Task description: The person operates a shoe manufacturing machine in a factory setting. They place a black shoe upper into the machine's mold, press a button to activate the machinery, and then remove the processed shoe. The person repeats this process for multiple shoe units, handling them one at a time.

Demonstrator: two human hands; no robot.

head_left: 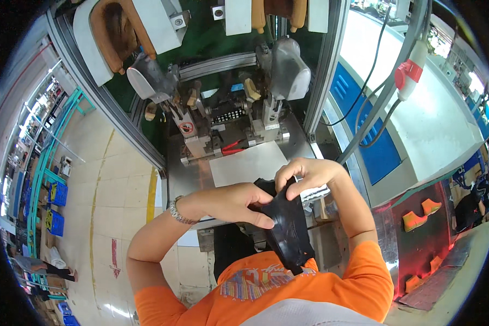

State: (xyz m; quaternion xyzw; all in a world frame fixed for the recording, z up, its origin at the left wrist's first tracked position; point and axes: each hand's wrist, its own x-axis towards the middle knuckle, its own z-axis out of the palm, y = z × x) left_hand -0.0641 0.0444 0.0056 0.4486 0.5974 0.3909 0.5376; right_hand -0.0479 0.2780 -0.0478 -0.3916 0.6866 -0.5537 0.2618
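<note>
Both hands meet on one dark shoe upper (288,228), held up in front of the person's orange shirt (266,288), just off the near edge of the machine's steel surface (187,174). From the head camera, the left hand (231,202) lies along the piece's left side — its fingers (258,220) closed around the edge, thumb across the black material, a metal watch (178,212) on the wrist. The right hand (307,174) comes over the top, its fingers curled and clamped on the upper end of the piece, so the upper's top sits pinched between the two hands while its lower end hangs free toward the shirt.

Beyond the hands, a pale sheet (247,163) lies flat on the surface, and behind it stand two grey metal shoe forms (288,68) on the machine — the left one tilted, the right upright. Red-handled pliers (232,146) rest at the machine's foot. Orange shoe pieces (421,214) sit well apart on the right.
</note>
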